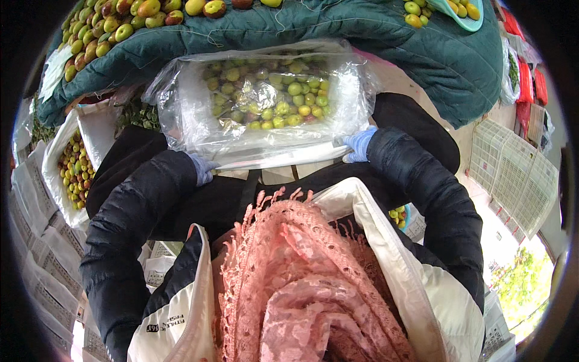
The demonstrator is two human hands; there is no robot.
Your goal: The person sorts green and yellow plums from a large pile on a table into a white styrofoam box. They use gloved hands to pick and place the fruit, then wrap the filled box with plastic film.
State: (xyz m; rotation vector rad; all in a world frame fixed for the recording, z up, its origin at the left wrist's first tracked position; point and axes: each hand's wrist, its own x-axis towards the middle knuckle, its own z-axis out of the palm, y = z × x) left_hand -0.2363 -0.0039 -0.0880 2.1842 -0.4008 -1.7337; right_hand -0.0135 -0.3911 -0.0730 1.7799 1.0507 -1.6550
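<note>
A crate lined with clear plastic film point(194, 113) lies across in front of me, with many green and yellowish jujube-like fruits point(296, 99) under the shiny film. My left hand point(202, 168), in a blue glove, is at the crate's near left corner, on the edge of the film. My right hand point(360, 144), also gloved in blue, grips the near right corner of the film, its thumb below the edge. The fingers of the left hand are partly hidden by the sleeve and the film. A whitish band of gathered film or crate rim runs between both hands.
A dark green quilted cover point(452, 77) borders the far side, with heaped green and brown fruits point(108, 27) and a light blue basket point(475, 20) on it. At left is a white-lined crate point(54, 158) of small fruits. Stacked pale plastic crates point(511, 172) stand at right.
</note>
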